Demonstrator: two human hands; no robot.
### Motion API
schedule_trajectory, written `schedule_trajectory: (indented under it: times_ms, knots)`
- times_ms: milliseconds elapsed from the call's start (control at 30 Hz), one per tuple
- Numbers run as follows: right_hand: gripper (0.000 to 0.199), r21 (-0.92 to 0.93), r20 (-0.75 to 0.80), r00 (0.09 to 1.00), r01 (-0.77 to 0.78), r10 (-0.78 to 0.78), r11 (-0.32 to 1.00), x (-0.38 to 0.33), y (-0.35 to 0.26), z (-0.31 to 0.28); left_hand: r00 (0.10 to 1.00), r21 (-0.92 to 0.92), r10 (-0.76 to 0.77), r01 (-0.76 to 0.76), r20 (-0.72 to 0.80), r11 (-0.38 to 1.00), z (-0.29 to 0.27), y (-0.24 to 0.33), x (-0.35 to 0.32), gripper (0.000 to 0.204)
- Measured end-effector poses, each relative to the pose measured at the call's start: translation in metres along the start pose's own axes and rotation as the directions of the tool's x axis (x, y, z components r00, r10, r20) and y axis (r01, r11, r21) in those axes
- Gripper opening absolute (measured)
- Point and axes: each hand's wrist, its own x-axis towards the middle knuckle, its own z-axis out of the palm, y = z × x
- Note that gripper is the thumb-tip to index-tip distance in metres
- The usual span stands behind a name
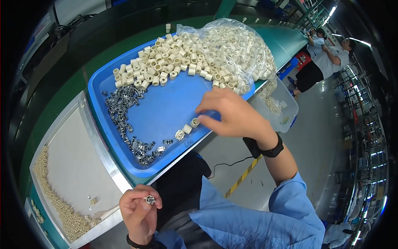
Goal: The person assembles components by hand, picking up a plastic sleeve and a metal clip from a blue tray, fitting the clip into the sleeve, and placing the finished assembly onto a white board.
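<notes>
Between the thumb and fingers of my left hand [139, 213] is a small cream plastic sleeve [149, 200] with a dark metal insert showing in its end. My right hand [232, 113] reaches over the front right rim of a blue tray [166, 103], thumb and index finger apart. Its thumb tip is beside a cream sleeve [195, 123]; I cannot tell whether they touch. Two more cream pieces [187, 129] lie in line with that sleeve. Small dark metal inserts [120, 110] are heaped along the tray's left side, and many cream sleeves [166, 60] fill its far side.
A clear plastic bag [238, 45] full of sleeves rests on the tray's far right. Left of the tray lies a metal-framed board [83, 153] with piled cream parts [62, 203]. A translucent bin [286, 108] stands at right. Two people [327, 60] are farther off.
</notes>
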Motion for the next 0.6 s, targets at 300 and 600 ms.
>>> schedule_trajectory:
  times_ms: [300,600]
  knots:
    - [0.014,0.100,0.560,0.790,-0.364,0.250,0.926,0.040,-0.005,0.001,0.997,0.070,-0.009,0.004,0.077,0.998,0.016,-0.001,0.004,0.020]
    - [0.011,0.891,0.199,0.976,-0.217,0.086,0.399,0.009,-0.057,0.007,0.995,0.127,-0.036,0.025,0.091,0.992,0.032,0.003,0.018,0.029]
